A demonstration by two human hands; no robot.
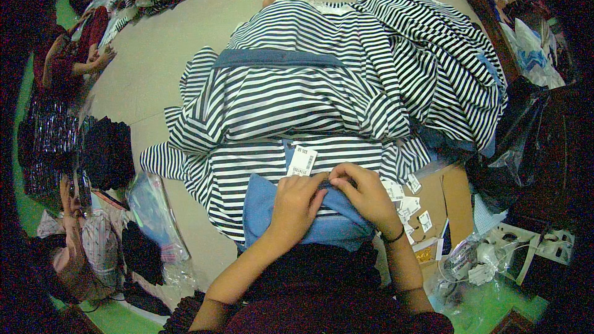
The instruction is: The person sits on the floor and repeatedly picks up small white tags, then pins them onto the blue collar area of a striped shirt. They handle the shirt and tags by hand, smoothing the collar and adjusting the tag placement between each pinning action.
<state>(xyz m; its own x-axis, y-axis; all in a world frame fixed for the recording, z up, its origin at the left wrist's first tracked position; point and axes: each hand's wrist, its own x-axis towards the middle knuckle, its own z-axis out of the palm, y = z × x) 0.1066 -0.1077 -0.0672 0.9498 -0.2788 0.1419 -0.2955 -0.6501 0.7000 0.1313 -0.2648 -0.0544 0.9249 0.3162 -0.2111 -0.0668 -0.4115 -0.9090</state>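
Your left hand (pixel 296 201) rests on the blue collar (pixel 322 226) of a black-and-white striped garment (pixel 291 111) that lies spread over your lap and legs, its fingers curled down and pinching the blue fabric at its upper edge. Your right hand (pixel 366 193) sits just beside it, touching it at the fingertips, also curled shut on the same fold of blue cloth; a dark band circles that wrist. Right above your left hand, a white paper tag (pixel 302 161) hangs against the stripes, close to the collar. A blue strip runs across the garment farther up, near your knees. To your right, a heap of more striped clothes (pixel 445 68) lies on the beige floor (pixel 154 55), touching the garment you hold. Near your right forearm, a bunch of loose white tags (pixel 405 204) lies on a piece of brown cardboard (pixel 458 201), and a clear plastic bag (pixel 476 260) sits just beyond it. On your left, another person in a red top (pixel 74 55) sits on the floor, well apart from you, and dark folded clothes (pixel 108 151) are stacked nearer.
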